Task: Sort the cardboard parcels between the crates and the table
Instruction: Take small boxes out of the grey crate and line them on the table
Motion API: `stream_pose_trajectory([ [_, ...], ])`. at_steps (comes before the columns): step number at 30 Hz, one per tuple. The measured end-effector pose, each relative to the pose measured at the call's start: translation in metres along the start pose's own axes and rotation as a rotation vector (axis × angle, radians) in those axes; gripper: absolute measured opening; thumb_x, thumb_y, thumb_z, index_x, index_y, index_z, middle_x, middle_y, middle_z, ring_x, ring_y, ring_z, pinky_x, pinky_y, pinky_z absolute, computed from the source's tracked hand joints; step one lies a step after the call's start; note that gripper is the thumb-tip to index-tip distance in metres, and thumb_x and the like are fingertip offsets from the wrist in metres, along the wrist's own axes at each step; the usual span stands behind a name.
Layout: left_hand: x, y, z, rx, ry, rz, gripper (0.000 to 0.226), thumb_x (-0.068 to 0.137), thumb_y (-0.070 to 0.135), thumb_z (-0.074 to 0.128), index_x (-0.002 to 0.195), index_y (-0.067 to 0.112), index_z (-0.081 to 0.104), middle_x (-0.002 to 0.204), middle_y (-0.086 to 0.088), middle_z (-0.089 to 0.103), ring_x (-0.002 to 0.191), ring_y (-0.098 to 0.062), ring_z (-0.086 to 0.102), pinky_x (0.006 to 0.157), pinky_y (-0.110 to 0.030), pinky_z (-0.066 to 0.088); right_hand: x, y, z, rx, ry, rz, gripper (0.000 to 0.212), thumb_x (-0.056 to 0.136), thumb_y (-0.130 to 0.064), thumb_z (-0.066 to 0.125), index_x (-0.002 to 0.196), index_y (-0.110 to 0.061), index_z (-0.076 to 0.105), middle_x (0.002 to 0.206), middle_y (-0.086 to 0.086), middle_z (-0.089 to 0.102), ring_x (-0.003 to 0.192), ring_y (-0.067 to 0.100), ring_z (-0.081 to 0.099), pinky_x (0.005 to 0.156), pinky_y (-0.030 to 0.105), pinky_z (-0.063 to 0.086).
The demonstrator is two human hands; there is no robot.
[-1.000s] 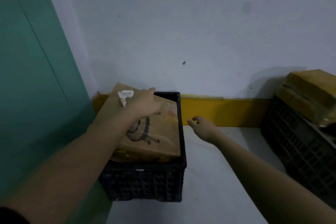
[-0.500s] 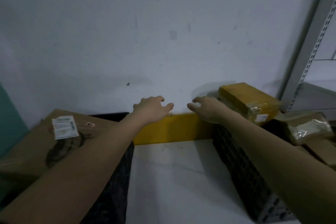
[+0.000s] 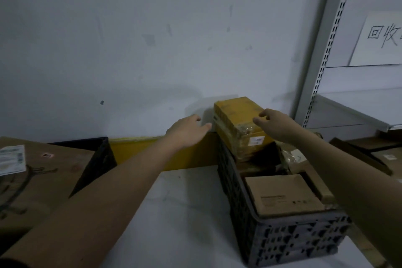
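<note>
Both hands are reaching toward the yellow taped parcel [image 3: 238, 119] that sits tilted on top of the pile at the far end of the right black crate [image 3: 282, 230], up against the wall. The left hand [image 3: 187, 129] is just left of that parcel, fingers straight and loosely spread, fingertips right by its near-left corner; can't tell if they actually touch it. It holds nothing. The right hand [image 3: 272, 123] hovers over the parcel's right side with the fingers loosely curled downward, not gripping anything that I can see, though contact with the top is hard to call.

Nearer the camera in the same crate lies a flat brown cardboard box [image 3: 282, 196] with a printed label, and between it and the yellow parcel there's a plastic-wrapped packet [image 3: 292, 155], partly behind the right forearm. Way off to the left of the yellow parcel, a big brown parcel [image 3: 43, 172] with a white shipping label rests on the left black crate [image 3: 97, 154]. The white table [image 3: 185, 213] runs between the two crates. A metal shelving upright [image 3: 319, 50] stands right of the yellow parcel.
</note>
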State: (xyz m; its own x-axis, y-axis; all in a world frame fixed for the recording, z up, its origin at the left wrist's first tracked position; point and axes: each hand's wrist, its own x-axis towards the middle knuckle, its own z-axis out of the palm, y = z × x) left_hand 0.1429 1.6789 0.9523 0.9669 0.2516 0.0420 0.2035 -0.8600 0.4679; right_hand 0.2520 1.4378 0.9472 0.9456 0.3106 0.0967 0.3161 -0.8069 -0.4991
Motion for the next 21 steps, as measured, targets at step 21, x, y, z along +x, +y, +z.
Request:
stream_pose_trajectory([
  [21,0.136,0.051,0.1,-0.764,-0.235,-0.29,0.075,0.091,0.061,0.055,0.15,0.023,0.03,0.149,-0.005,0.044,0.13,-0.034,0.047,0.098,-0.054,0.048,0.11,0.064,0.011,0.397,-0.201,0.333,0.059,0.1,-0.049,0.047,0.145,-0.012,0.037,0.136,0.014,0.05,0.117,0.037,0.054,0.089,0.056,0.055],
])
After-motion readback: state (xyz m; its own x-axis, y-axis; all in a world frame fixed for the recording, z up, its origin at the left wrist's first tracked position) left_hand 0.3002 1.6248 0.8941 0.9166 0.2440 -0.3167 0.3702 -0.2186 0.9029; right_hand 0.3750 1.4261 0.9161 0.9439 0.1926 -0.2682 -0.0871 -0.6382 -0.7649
